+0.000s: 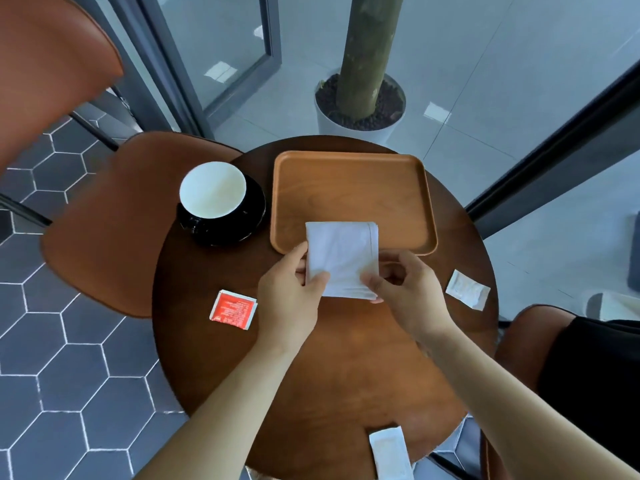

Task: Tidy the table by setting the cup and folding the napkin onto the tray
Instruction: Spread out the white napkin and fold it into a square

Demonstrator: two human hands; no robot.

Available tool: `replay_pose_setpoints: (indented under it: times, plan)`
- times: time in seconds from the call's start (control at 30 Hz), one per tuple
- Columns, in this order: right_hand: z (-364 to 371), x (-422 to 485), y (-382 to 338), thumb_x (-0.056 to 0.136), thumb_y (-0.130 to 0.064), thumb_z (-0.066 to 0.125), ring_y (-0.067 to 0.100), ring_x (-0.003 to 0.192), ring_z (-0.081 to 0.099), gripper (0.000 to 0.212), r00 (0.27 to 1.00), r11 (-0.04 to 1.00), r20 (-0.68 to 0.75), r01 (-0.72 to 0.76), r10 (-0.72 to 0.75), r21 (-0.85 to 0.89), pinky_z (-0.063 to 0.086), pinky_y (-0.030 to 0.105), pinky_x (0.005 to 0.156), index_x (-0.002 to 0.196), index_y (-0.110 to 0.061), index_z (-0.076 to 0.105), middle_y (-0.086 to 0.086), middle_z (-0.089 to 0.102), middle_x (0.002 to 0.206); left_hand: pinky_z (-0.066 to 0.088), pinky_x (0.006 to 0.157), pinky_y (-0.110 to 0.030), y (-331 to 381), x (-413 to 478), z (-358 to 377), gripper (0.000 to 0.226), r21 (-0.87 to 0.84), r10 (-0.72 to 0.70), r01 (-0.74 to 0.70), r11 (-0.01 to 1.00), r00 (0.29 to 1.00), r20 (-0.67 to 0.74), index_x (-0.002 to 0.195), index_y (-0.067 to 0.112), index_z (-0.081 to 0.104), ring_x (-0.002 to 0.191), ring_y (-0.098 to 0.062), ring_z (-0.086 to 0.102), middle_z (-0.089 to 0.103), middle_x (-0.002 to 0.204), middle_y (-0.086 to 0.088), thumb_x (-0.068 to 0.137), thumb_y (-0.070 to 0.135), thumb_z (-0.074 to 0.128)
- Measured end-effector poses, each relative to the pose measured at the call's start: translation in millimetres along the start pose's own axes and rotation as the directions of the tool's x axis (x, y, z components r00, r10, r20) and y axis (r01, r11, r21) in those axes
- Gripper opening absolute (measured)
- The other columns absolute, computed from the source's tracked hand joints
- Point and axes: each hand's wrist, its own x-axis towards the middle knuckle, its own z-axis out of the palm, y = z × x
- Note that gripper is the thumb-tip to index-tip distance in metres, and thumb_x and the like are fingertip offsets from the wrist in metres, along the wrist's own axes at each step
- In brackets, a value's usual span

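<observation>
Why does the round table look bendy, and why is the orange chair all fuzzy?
Head view: the wide-angle lens curves the table edge and door frames; the near chair back is smeared by blur; window light glints on the floor tiles.

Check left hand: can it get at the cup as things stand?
Probably yes, but not while busy. The left hand grips the napkin together with the right hand. The cup sits on its saucer left of the tray, with bare table between.
</observation>
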Motion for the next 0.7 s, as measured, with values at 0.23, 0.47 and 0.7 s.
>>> replay_pose_setpoints:
  times: [0.23,0.47,0.7]
  plan:
    - [22.9,35.1,-28.8,0.083,-0.035,0.075,0.013,0.074,0.072,0.034,0.997,0.98,-0.063,0.035,-0.048,-0.198,0.057,0.034,0.07,0.113,-0.024,0.064,-0.007,0.073,0.087,0.055,0.08,-0.035,5.2,48.1,-13.7,0.041,0.085,0.045,-0.046,0.995,0.999,0.006,0.125,0.019,0.065,0.084,-0.017,0.066,0.072,0.092,0.003,0.084,0.015,0.073]
    - [28.1,101.4,-37.2,0.085,-0.04,0.072,0.01,0.072,0.068,0.034,0.993,0.944,-0.084,0.052,-0.084,-0.327,0.053,0.025,0.059,0.112,-0.021,0.064,-0.012,0.069,0.088,0.057,0.081,-0.027,2.4,107.2,16.6,0.045,0.203,0.085,-0.081,0.976,0.996,-0.012,0.132,0.018,0.06,0.094,-0.018,0.068,0.071,0.105,0.003,0.089,0.023,0.073]
    - [37.3,133.2,-22.8,0.089,-0.03,0.067,0.018,0.079,0.065,0.025,0.996,0.887,-0.006,0.074,-0.086,-0.455,0.051,0.029,0.064,0.109,-0.017,0.061,-0.008,0.065,0.084,0.053,0.093,-0.037,-3.7,124.9,43.1,0.051,0.449,0.132,-0.122,0.885,0.991,0.008,0.14,0.015,0.049,0.112,-0.027,0.062,0.065,0.122,-0.01,0.093,0.017,0.067]
